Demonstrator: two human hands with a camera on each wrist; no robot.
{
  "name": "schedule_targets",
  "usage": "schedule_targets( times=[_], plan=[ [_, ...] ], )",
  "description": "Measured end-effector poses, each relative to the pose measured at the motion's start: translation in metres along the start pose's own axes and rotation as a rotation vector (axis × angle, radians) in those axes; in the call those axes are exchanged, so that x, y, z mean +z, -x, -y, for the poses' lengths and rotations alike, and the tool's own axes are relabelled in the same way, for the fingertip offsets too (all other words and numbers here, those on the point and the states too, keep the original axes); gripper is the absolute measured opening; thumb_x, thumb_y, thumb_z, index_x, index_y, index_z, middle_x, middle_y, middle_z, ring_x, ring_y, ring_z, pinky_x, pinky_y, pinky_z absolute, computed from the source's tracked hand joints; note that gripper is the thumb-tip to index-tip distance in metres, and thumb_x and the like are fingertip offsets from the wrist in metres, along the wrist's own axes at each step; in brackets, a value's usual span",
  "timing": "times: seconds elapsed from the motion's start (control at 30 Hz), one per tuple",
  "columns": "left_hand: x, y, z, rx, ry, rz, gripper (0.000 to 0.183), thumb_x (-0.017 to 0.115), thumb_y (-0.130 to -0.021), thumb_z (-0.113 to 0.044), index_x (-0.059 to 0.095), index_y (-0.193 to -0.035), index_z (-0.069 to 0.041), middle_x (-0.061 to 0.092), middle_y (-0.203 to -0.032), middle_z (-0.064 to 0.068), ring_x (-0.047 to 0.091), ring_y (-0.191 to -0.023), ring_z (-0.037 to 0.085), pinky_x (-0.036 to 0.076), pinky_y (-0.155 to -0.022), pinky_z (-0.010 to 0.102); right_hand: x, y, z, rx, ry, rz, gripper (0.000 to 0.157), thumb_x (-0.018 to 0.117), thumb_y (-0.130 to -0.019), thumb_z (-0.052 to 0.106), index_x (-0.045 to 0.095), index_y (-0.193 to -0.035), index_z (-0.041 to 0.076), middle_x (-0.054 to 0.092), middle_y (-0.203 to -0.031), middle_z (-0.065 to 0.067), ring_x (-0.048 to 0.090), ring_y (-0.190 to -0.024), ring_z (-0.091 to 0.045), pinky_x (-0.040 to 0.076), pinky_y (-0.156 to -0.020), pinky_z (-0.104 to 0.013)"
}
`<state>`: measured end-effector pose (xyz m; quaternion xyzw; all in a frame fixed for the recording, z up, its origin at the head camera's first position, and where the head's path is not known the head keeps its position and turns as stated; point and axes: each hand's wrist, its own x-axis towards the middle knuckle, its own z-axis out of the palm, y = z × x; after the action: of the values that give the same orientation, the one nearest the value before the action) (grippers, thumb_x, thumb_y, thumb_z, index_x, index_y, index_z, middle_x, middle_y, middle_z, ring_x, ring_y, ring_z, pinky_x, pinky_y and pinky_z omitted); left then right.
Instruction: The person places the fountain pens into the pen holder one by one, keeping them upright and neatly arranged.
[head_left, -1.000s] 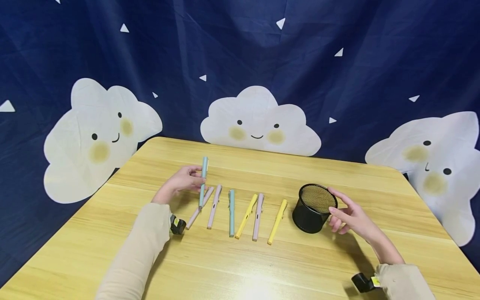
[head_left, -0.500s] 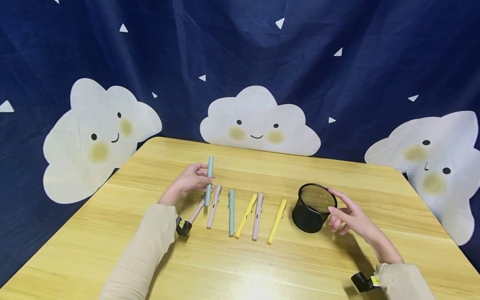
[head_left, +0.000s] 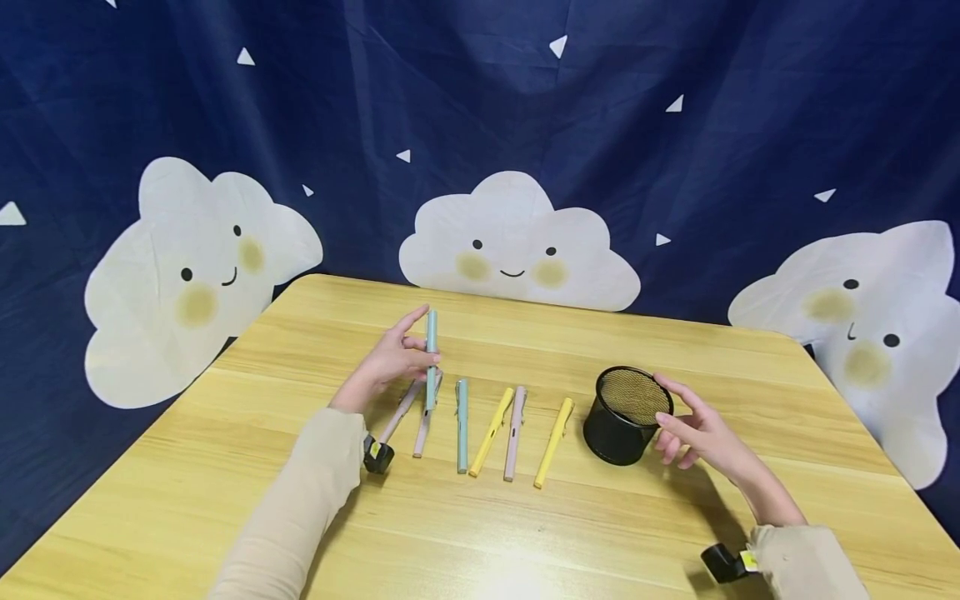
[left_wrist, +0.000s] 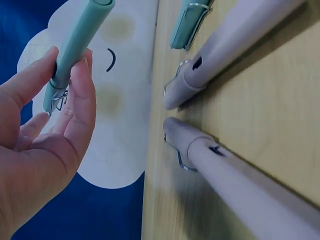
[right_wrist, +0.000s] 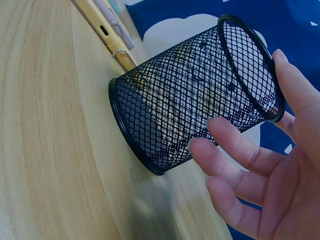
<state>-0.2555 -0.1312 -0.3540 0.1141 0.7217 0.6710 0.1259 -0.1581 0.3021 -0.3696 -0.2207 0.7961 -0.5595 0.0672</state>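
Shows glossy, pale wood grain on the bench (head_left: 420, 546), open black weave on the round, squat mesh cup (head_left: 618, 437), and a smooth, slender, wire-clipped barrel on the teal pen (left_wrist: 80, 42); shows soft folds in the blue curtain (head_left: 465, 100), printed with white clouds (head_left: 517, 212); pinches that pen between thumb and fingers of the left hand (head_left: 397, 358), raised off the wood near two lilac pens (head_left: 422, 435); touches the cup's rim with widely spread thumb and forefinger of the right hand (head_left: 703, 435), with the other fingers loosely bent beside its wall; lines up between the hands a second teal pen (head_left: 462, 427), a third lilac pen (head_left: 514, 437) and two yellow pens (head_left: 553, 446), with one yellow nearest the cup; has the curtain just beyond the bench's far edge; leaves bare wood behind the row and broadly on the near side.
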Motion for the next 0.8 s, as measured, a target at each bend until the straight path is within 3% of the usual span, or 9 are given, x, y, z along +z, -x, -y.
schedule_targets(
  times=[0.1,0.3,0.53,0.8],
  plan=[
    [0.003,-0.001,-0.001,0.018,0.0,0.003,0.083,0.061,-0.079,0.009,0.018,-0.144,-0.022,0.059,-0.082,0.012,0.063,-0.074,0.033,0.052,-0.062,0.041,0.0,0.0,0.0,0.006,0.0,-0.002,0.056,0.039,-0.095,0.003,0.018,-0.142,0.025,0.061,-0.066,-0.016,0.061,-0.054,-0.023,0.047,-0.04,-0.037],
    [0.01,-0.006,-0.003,0.034,-0.019,0.012,0.081,0.062,-0.079,0.007,0.023,-0.143,-0.024,0.058,-0.079,0.009,0.063,-0.068,0.02,0.05,-0.066,0.047,0.0,0.0,0.0,0.011,-0.006,-0.003,0.056,0.039,-0.095,0.003,0.018,-0.142,0.025,0.061,-0.066,-0.016,0.061,-0.055,-0.024,0.048,-0.041,-0.038],
    [0.019,-0.01,-0.005,0.032,0.011,0.019,0.077,0.061,-0.079,0.01,0.029,-0.141,-0.021,0.051,-0.085,0.012,0.06,-0.061,0.017,0.052,-0.057,0.034,-0.001,-0.001,0.0,0.007,-0.011,0.0,0.056,0.038,-0.095,0.004,0.017,-0.142,0.024,0.06,-0.066,-0.017,0.061,-0.055,-0.024,0.048,-0.041,-0.038],
    [0.032,-0.012,-0.006,0.049,0.0,0.021,0.07,0.061,-0.079,0.009,0.033,-0.139,-0.015,0.048,-0.092,0.015,0.063,-0.065,0.021,0.053,-0.062,0.04,0.0,0.0,0.0,0.032,-0.011,-0.008,0.055,0.038,-0.096,0.005,0.017,-0.142,0.025,0.059,-0.067,-0.019,0.061,-0.056,-0.023,0.048,-0.042,-0.039]
  ],
)
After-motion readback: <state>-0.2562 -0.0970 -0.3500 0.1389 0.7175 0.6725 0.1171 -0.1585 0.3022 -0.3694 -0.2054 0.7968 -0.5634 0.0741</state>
